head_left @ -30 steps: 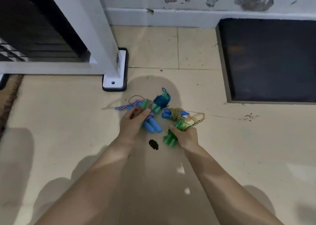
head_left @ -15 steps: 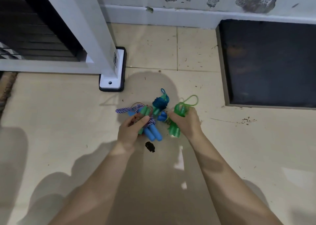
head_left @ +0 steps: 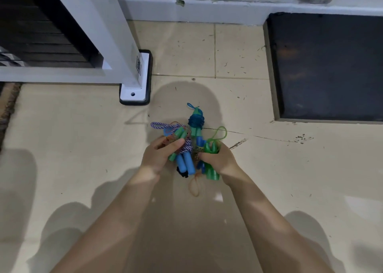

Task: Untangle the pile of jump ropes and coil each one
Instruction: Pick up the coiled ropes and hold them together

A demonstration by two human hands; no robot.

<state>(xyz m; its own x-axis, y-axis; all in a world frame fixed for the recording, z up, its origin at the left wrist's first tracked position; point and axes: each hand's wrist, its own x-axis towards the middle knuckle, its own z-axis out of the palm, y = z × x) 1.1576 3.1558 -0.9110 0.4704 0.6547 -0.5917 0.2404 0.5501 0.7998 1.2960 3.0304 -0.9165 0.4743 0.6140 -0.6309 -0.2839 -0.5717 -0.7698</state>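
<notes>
Several coiled jump ropes are bunched between my hands above the tiled floor. My left hand (head_left: 160,156) grips a bundle with light-blue handles (head_left: 186,165) and a purple-and-white twisted rope (head_left: 158,125), plus green handles beside it. My right hand (head_left: 219,160) grips a green-handled rope (head_left: 211,172) whose translucent green loop (head_left: 218,134) sticks up. A rope with a dark-blue coil and green handles (head_left: 195,122) lies just beyond both hands. A tan loop (head_left: 194,186) hangs below the bundles.
A white post on a black-edged foot (head_left: 134,88) stands to the upper left. A dark mat (head_left: 327,65) covers the floor at the upper right. A white skirting and wall (head_left: 207,9) run along the back. A small black object (head_left: 182,173) shows under the blue handles.
My right hand has carried the green-handled rope left and up against the bundle in my left hand. All ropes are now pressed together, and the tan loop hangs below.
</notes>
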